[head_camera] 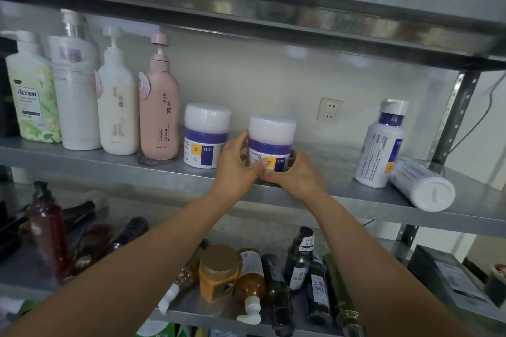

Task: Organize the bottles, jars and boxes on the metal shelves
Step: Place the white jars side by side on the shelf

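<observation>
On the middle metal shelf [342,197] stands a white jar with a purple band [271,134]. My left hand [236,169] grips its left side and my right hand [297,175] grips its right side and base. A matching jar [205,136] stands just to its left. Further left are several upright pump bottles: a pink one [160,115], a cream one [117,106], a tall white one [75,90] and a green-labelled one [32,95]. At the right a white and purple bottle [382,145] leans, and a similar bottle [421,186] lies on its side.
The lower shelf [208,314] holds a jumble of lying dark and amber bottles, an amber jar with a gold lid [219,271] and a dark red bottle [48,227]. A grey box [449,279] sits at the lower right. A wall socket [330,110] is behind the shelf.
</observation>
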